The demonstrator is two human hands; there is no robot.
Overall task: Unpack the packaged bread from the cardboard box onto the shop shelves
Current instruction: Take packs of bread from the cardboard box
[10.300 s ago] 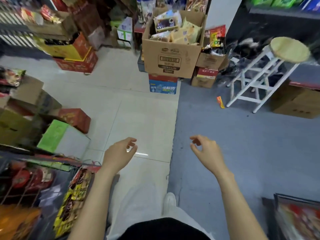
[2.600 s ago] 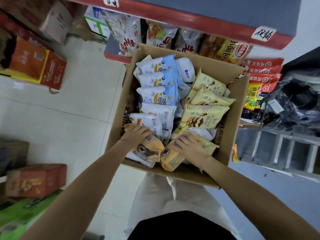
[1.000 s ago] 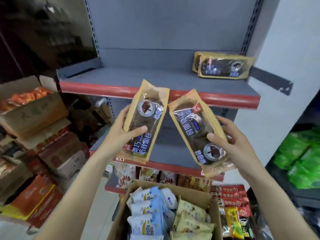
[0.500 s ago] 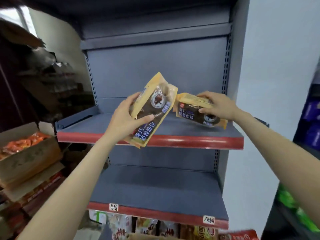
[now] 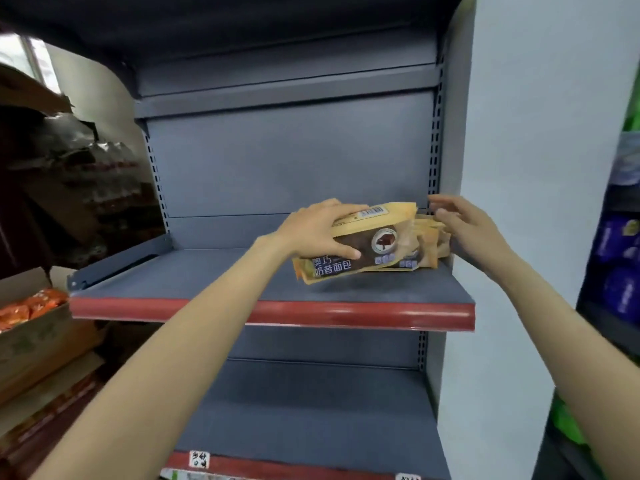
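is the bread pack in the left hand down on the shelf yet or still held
Still held: the left hand grips the bread pack, tilted, just above the shelf.

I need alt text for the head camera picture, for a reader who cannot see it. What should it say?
A person's left hand grips a yellow and brown plastic bread packet over a grey metal shelf with a red front edge, beside more yellow packets stacked at the shelf's right end. The right hand is open beside that stack. A cardboard box of orange packets stands at the left.

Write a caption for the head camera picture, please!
Left hand sets a chocolate bread packet on the shelf.
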